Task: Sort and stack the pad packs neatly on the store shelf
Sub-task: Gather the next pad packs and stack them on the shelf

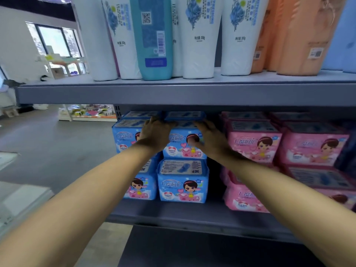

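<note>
arms: 2 bare forearms reach forward and up from the bottom corners toward the middle shelf of a store rack.
shelf edge: the grey lower shelf (pixel 173 218) carries the packs; its front lip runs across just under them.
front blue packs: 2 blue pad packs (pixel 183 182) stand side by side at the shelf front, the left one partly hidden by the left forearm.
upper blue packs: a second row of blue packs (pixel 184 146) sits on top of them, with more blue packs lying flat behind.
left hand: the left hand (pixel 156 132) lies over the top of the upper stack, its fingers bent over the near edge of a flat blue pack (pixel 185 115); how firm the hold is cannot be told.
right hand: the right hand (pixel 211 137) rests on the right side of the same stack, fingers fairly straight and close together, tips touching that flat pack's right end.
pink packs: pink pad packs (pixel 254 143) are stacked 2 high just right of the blue ones, running to the frame's edge.
upper shelf: white tubes (pixel 198 35), a teal bottle (pixel 152 35) and orange bottles (pixel 300 35) stand on the grey shelf above (pixel 173 93).
background: a window and low display tables, far left.
</note>
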`<state>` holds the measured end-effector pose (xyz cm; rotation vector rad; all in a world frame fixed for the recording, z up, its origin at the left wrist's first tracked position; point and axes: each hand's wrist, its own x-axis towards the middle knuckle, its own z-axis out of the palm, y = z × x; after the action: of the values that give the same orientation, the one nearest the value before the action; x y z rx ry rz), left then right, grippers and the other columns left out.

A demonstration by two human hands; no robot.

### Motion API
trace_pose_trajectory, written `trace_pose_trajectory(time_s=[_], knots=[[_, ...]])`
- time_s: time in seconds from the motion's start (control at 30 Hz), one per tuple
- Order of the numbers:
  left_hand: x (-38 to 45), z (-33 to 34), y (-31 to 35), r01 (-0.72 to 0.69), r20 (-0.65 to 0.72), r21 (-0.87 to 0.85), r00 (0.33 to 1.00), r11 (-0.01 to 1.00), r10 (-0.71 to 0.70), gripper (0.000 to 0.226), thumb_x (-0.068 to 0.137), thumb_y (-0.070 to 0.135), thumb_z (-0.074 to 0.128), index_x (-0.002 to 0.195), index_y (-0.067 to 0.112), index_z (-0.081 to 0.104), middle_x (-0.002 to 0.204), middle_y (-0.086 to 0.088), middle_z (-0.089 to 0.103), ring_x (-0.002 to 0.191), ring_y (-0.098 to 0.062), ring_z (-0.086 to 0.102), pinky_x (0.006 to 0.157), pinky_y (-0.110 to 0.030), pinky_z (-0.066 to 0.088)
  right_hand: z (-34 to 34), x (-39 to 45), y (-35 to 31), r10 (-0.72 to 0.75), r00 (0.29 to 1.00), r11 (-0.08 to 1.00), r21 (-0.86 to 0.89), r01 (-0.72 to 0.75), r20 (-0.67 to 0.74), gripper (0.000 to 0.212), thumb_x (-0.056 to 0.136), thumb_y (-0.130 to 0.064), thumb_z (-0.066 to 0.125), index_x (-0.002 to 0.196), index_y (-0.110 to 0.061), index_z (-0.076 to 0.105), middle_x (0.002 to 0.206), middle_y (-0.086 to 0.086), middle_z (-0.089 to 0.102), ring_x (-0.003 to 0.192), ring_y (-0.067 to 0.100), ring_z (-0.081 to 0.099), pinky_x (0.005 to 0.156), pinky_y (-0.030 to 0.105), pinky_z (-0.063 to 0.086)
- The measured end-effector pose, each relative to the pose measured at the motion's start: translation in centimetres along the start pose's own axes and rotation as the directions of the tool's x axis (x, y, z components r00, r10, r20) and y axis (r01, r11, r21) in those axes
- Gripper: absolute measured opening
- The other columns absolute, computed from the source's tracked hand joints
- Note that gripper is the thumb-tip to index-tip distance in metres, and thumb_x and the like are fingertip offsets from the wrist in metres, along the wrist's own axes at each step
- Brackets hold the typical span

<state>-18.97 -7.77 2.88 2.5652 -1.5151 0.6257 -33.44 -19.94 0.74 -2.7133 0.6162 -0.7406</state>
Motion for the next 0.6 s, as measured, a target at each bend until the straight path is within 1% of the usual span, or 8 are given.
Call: trace_pose_trajectory(time_s=[0.13,0.2,0.3,0.37,0.43,0.47,0.53,0.6], knots=[[0.3,0.0,-0.3,-0.062,0.038,0.019,0.997,0.998,0.062,0.068,0.087,0.023,0.067,0.146,0.033,0.034,0.131,-0.015,0.054,0.127,-0.035,0.040,0.100,-0.045,0.040,-0.5,0.0,0.1,0.016,0.993,0.998,-0.065,-0.008,0.119,0.081,0.083,-0.009,0.068,0.149,-0.016,0.021,0.155,0.011,0.016,0.135,0.030,0.036,0.107,0.035,0.037],[0.4,-0.2,-0.3,-0.091,0.060,0.058,0.994,0.994,0.088,0.072,0.083,0.024,0.072,0.145,0.030,0.036,0.128,-0.016,0.055,0.126,-0.035,0.042,0.100,-0.045,0.042,-0.6,0.3,0.1,0.026,0.991,0.995,-0.099,-0.013,0.131,0.084,0.083,-0.006,0.068,0.150,-0.016,0.019,0.156,0.010,0.016,0.135,0.030,0.036,0.107,0.037,0.038],[0.7,-0.2,-0.3,-0.107,0.076,0.098,0.992,0.989,0.099,0.074,0.080,0.025,0.075,0.144,0.027,0.037,0.131,-0.015,0.055,0.129,-0.034,0.042,0.101,-0.045,0.041,-0.5,0.7,0.1,0.022,0.993,0.991,-0.135,-0.006,0.120,0.080,0.085,-0.014,0.067,0.150,-0.014,0.021,0.155,0.010,0.022,0.136,0.029,0.035,0.109,0.038,0.036],[0.8,0.1,-0.4,-0.127,0.077,0.096,0.990,0.987,0.120,0.074,0.082,0.023,0.073,0.145,0.025,0.036,0.135,-0.014,0.051,0.129,-0.033,0.043,0.103,-0.044,0.040,-0.6,0.8,0.1,-0.005,0.995,0.995,-0.102,0.016,0.104,0.071,0.088,-0.025,0.065,0.147,-0.011,0.029,0.151,0.011,0.032,0.132,0.028,0.040,0.106,0.037,0.038],[0.9,0.2,-0.4,-0.159,0.090,0.066,0.984,0.985,0.153,0.072,0.084,0.017,0.070,0.146,0.020,0.033,0.137,-0.012,0.051,0.124,-0.031,0.050,0.101,-0.040,0.043,-0.8,1.0,0.1,-0.020,0.995,0.998,-0.060,0.025,0.094,0.065,0.087,-0.033,0.065,0.141,-0.009,0.038,0.145,0.010,0.041,0.127,0.027,0.046,0.102,0.035,0.040],[0.9,0.2,-0.4,-0.170,0.105,0.043,0.981,0.985,0.165,0.071,0.085,0.013,0.069,0.146,0.017,0.032,0.136,-0.012,0.052,0.119,-0.031,0.054,0.098,-0.039,0.045,-0.8,1.1,0.1,-0.016,0.996,0.998,-0.058,0.021,0.093,0.064,0.087,-0.034,0.065,0.140,-0.009,0.040,0.144,0.010,0.042,0.127,0.027,0.046,0.102,0.035,0.040],[1.1,0.1,-0.5,-0.181,0.146,0.019,0.973,0.983,0.176,0.072,0.083,0.013,0.071,0.144,0.012,0.033,0.133,-0.014,0.054,0.115,-0.032,0.057,0.092,-0.038,0.048,-0.8,1.3,-0.1,0.002,0.996,0.995,-0.102,0.007,0.085,0.063,0.089,-0.034,0.063,0.141,-0.008,0.039,0.148,0.008,0.039,0.132,0.028,0.041,0.105,0.037,0.037],[1.4,-0.1,-0.3,-0.190,0.196,0.012,0.963,0.982,0.184,0.074,0.078,0.021,0.078,0.137,0.007,0.036,0.129,-0.016,0.053,0.115,-0.032,0.056,0.089,-0.038,0.048,-0.7,1.6,-0.5,0.006,0.995,0.970,-0.243,0.018,0.097,0.063,0.090,-0.036,0.059,0.142,-0.009,0.036,0.153,0.007,0.030,0.140,0.027,0.027,0.111,0.041,0.030]])
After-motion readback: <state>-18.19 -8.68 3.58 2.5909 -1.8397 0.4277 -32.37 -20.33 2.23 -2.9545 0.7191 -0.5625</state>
